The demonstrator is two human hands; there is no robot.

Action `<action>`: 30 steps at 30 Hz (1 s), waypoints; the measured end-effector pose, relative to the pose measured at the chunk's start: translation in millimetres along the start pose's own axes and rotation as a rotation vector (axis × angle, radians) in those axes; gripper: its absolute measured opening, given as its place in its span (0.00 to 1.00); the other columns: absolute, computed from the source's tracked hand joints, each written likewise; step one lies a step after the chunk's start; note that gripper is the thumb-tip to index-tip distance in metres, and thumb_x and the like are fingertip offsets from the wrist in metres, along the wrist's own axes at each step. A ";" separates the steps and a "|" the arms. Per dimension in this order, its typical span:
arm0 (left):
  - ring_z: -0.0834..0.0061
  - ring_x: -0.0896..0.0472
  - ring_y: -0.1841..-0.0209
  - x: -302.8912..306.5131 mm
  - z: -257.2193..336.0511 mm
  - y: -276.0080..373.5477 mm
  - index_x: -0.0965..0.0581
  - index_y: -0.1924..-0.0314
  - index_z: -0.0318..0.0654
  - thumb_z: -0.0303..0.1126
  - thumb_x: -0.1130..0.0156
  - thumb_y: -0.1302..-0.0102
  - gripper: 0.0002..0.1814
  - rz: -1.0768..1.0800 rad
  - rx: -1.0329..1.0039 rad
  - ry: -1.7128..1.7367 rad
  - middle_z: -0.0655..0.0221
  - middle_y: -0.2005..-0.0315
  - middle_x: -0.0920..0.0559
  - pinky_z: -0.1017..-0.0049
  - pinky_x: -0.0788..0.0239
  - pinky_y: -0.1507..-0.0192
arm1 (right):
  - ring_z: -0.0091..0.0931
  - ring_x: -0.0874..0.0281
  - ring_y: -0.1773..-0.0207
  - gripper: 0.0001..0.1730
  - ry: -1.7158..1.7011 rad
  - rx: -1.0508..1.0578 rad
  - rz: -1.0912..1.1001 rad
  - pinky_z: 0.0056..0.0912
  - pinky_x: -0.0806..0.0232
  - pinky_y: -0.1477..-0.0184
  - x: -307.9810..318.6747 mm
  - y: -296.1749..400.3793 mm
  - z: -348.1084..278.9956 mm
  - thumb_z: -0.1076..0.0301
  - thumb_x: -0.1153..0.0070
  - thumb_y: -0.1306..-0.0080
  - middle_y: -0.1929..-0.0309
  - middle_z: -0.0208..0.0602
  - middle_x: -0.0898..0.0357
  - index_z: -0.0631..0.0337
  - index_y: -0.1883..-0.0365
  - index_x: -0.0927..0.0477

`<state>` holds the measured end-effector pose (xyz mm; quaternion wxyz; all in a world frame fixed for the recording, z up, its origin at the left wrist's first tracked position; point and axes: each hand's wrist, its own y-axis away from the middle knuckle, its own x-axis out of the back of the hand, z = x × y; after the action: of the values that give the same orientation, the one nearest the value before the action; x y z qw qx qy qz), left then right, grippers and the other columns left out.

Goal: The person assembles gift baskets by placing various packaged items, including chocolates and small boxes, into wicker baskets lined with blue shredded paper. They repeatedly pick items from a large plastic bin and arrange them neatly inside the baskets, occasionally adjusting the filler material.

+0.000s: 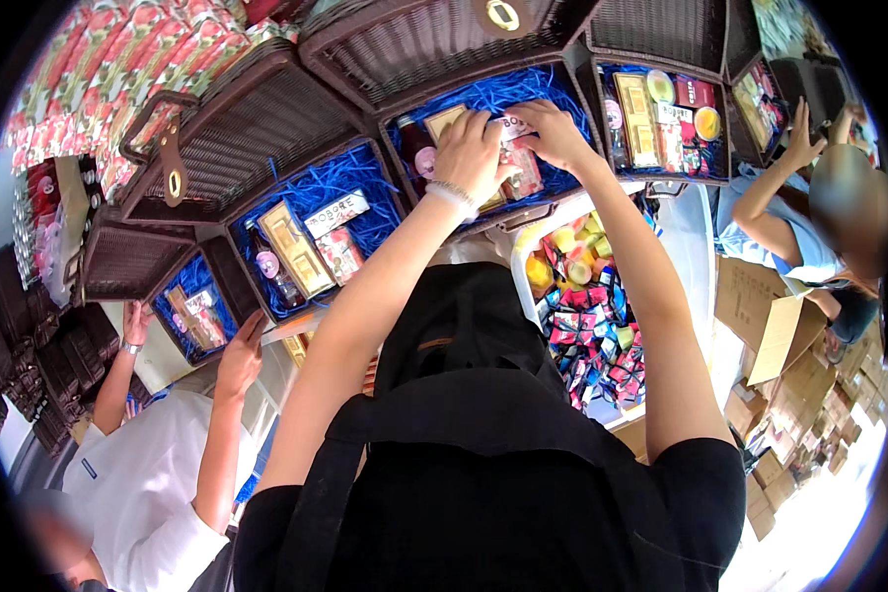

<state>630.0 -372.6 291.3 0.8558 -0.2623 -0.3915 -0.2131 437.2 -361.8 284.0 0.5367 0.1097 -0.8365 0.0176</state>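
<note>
Both my hands reach into an open dark wicker hamper point(488, 222) lined with blue shredded paper point(562, 85). My left hand point(470, 159) lies over a gold box point(444, 120), fingers bent, and hides much of it. My right hand point(551, 132) touches a white packet bearing print point(514, 127), above a red-and-white floral packet point(524, 174); whether its fingers grip the packet cannot be told. A dark bottle with a pink label point(416, 152) lies at the hamper's left side. The hamper's lid point(444, 59) stands open behind.
Similar filled hampers stand left point(266, 314) and right point(727, 148). Below the right one, a white plastic tub point(522, 274) holds small wrapped sweets point(592, 333) and jelly cups point(577, 251). Co-workers stand at left point(148, 473) and right point(762, 214). Cardboard boxes point(769, 325) fill the right side.
</note>
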 end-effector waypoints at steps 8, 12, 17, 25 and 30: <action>0.60 0.42 0.32 -22.7 -14.5 23.9 0.37 0.39 0.31 0.45 0.29 0.53 0.44 -0.215 0.098 -0.146 0.56 0.39 0.33 0.45 0.53 0.35 | 0.30 0.33 0.43 0.25 0.151 -0.121 -0.183 0.57 0.36 0.49 -33.8 -9.8 -24.4 0.53 0.39 0.49 0.54 0.23 0.22 0.40 0.50 0.20; 0.53 0.25 0.50 -23.0 -15.7 2.8 0.29 0.49 0.35 0.23 0.42 0.52 0.25 0.037 0.169 0.136 0.55 0.53 0.22 0.60 0.35 0.45 | 0.36 0.29 0.46 0.31 -0.004 -0.065 -0.061 0.49 0.33 0.49 -30.8 -3.6 -28.1 0.63 0.39 0.53 0.53 0.32 0.22 0.48 0.46 0.24; 0.52 0.21 0.64 -51.2 -21.7 -52.1 0.25 0.60 0.35 0.25 0.49 0.42 0.10 0.033 0.115 0.100 0.52 0.67 0.20 0.60 0.28 0.58 | 0.34 0.18 0.63 0.10 -0.635 -0.355 0.259 0.34 0.28 0.59 -27.6 -31.6 19.9 0.74 0.47 0.48 0.69 0.43 0.17 0.60 0.69 0.15; 0.55 0.28 0.46 -66.1 -15.2 -61.5 0.28 0.49 0.32 0.29 0.48 0.39 0.18 -0.440 0.231 -0.210 0.53 0.50 0.25 0.62 0.35 0.43 | 0.24 0.25 0.65 0.15 -0.936 -0.490 -0.264 0.28 0.33 0.61 -43.1 -65.0 63.6 0.78 0.48 0.47 0.68 0.33 0.19 0.66 0.60 0.17; 0.59 0.23 0.48 82.0 16.8 -55.8 0.27 0.46 0.40 0.28 0.44 0.39 0.19 -0.510 -0.186 0.092 0.60 0.47 0.24 0.66 0.29 0.48 | 0.25 0.24 0.47 0.17 -0.797 -0.193 -0.115 0.24 0.34 0.47 7.4 -41.2 43.3 0.81 0.54 0.36 0.50 0.40 0.21 0.67 0.48 0.23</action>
<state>638.3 -418.4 380.4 0.7637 -0.2229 -0.3845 -0.4682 403.8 -409.7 268.7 0.1785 0.1039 -0.9691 -0.1348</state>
